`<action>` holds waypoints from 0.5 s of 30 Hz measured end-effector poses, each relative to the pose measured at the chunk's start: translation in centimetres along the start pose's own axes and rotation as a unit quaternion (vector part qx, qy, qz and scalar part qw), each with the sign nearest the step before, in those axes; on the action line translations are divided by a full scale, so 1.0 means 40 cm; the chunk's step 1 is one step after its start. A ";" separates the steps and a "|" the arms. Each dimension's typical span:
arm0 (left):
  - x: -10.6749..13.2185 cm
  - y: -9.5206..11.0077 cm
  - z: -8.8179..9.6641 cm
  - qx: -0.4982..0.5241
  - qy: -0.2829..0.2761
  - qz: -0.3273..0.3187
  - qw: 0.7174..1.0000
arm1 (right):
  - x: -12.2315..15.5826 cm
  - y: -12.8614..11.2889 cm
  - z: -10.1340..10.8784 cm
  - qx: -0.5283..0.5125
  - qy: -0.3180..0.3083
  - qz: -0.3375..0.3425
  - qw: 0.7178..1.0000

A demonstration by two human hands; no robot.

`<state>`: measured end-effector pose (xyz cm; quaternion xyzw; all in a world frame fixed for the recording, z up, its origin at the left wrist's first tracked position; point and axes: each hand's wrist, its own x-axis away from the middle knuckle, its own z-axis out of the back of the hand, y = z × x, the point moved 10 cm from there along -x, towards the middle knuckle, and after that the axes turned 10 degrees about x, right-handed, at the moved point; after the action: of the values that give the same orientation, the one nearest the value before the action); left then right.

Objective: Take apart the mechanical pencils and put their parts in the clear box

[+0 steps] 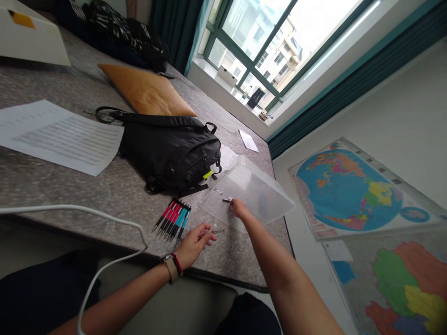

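Observation:
My right hand (239,208) reaches into a clear plastic box (258,190) lying on the grey mattress and pinches a small dark pen-like thing (226,200) at the box's mouth. My left hand (196,244), with a watch and a red band on the wrist, rests near the mattress edge with its fingers loosely stretched, holding nothing. Just left of it lies a neat row of several red and teal pens (172,219). A black bag (167,151) sits behind the pens, touching the box.
Printed sheets (59,135) lie at the left, an orange cushion (146,90) and dark clothes behind the bag. A white cable (104,218) loops over the mattress edge. Wall maps (349,190) hang at the right, a window at the back.

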<state>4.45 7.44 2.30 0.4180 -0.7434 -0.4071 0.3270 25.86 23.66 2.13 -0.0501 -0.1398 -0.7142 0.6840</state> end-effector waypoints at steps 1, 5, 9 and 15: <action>-0.001 -0.002 0.001 -0.002 0.001 0.000 1.000 | 0.006 -0.003 0.005 -0.008 0.006 -0.001 1.000; -0.006 -0.004 0.012 -0.010 0.013 -0.011 1.000 | 0.044 -0.038 0.051 -0.057 0.053 0.009 0.997; -0.009 -0.002 0.020 -0.007 0.015 -0.017 1.000 | 0.152 -0.096 0.118 -0.149 0.102 0.030 0.983; -0.005 0.000 0.008 0.005 0.004 0.004 1.000 | 0.382 -0.201 0.200 -0.458 0.073 0.150 0.873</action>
<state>4.29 7.71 2.12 0.4181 -0.7458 -0.4002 0.3297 16.02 11.30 12.74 -0.3257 0.2623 -0.5888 0.6917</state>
